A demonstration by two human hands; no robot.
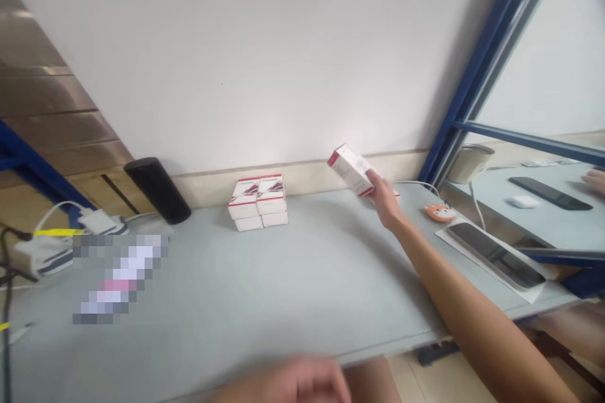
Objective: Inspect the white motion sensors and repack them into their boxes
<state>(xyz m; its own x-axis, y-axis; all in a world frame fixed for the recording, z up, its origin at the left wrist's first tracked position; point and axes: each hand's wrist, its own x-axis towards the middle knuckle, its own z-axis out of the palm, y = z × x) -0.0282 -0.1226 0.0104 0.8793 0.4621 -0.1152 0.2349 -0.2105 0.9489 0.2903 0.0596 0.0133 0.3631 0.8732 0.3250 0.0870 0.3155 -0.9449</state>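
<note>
My right hand [384,198] is stretched out over the right half of the grey desk [265,289]. Its fingers are closed around one end of a white cardboard box [350,170] with red edges, which is held tilted above the desk near the wall. To the left of it, several similar small white and red boxes [258,201] sit packed together in a block at the back of the desk. My left hand [302,381] shows only partly at the bottom edge, in front of the desk. Motion blurs its fingers, and no object shows in it.
A black cylinder [158,190] stands at the back left, near white power strips [51,255] and cables. A pixelated item [120,280] lies there too. At the right are an orange fox-faced object [439,211], a dark flat device [496,254] on white paper and a mirror [539,189] in a blue frame.
</note>
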